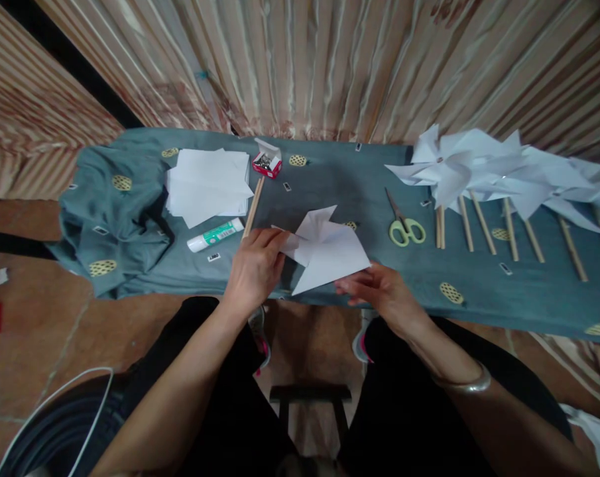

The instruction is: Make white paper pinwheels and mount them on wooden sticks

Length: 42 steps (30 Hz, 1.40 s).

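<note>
The paper (329, 248), partly folded, is over the counter (324, 175) near its front edge, pinched at one side by the left hand (254, 265) and at a corner by the right hand (374, 291). Scissors (403, 222) and pinwheels (493, 165) lie rightward; glue (215, 235) and sheets (205, 179), leftward.

Folded paper (332, 250) between glue stick (215, 235) and scissors (404, 224); pinwheels (479, 165) rightmost

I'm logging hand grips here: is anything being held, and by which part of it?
Yes, the folded white paper: the left hand holds it at its left point, the right hand at its lower right corner.
</note>
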Tool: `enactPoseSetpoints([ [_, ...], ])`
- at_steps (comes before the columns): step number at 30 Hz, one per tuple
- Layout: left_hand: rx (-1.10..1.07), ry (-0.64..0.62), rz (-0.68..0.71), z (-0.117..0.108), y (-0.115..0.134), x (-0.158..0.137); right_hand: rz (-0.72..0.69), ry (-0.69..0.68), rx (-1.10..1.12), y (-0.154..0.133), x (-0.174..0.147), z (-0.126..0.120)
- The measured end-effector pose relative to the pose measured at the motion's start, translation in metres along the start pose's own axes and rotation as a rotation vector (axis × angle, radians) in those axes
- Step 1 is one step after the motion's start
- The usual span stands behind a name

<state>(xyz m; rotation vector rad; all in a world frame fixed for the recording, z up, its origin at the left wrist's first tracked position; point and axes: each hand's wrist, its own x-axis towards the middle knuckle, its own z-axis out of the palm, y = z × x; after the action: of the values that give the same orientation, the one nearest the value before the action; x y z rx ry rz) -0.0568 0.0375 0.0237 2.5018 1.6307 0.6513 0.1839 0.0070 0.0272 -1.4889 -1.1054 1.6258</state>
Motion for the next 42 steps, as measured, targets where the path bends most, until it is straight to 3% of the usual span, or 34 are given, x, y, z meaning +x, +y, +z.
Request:
enactPoseSetpoints([
  [3,-0.03,0.105,0.027,-0.002,0.003,0.003,0.015,-0.073,-0.079,0.001,-0.01,-0.008],
  [5,-0.079,0.147,0.096,0.0,0.013,0.002,-0.056,0.009,-0.259,-0.001,-0.011,-0.02],
  [8,-0.125,0.043,0.22,0.007,0.035,-0.003,-0.264,0.269,-0.605,-0.005,-0.011,-0.037],
  [10,-0.105,-0.066,0.224,0.013,0.048,-0.006,-0.432,0.346,-0.731,-0.008,-0.011,-0.042],
  [13,-0.056,-0.187,0.183,0.02,0.057,-0.006,-0.639,0.236,-0.8,-0.008,-0.009,-0.038],
  [16,-0.02,-0.24,0.164,0.021,0.057,-0.005,-0.721,0.116,-0.854,-0.004,-0.005,-0.031],
  [21,0.0,-0.224,0.177,0.02,0.057,-0.005,-0.689,0.075,-0.866,0.002,0.002,-0.031],
  [29,-0.001,-0.173,0.204,0.02,0.055,-0.012,-0.553,0.108,-0.661,0.001,0.006,-0.031],
  [42,0.013,-0.208,0.213,0.018,0.056,-0.015,-0.378,0.109,-0.486,0.0,0.02,-0.028],
])
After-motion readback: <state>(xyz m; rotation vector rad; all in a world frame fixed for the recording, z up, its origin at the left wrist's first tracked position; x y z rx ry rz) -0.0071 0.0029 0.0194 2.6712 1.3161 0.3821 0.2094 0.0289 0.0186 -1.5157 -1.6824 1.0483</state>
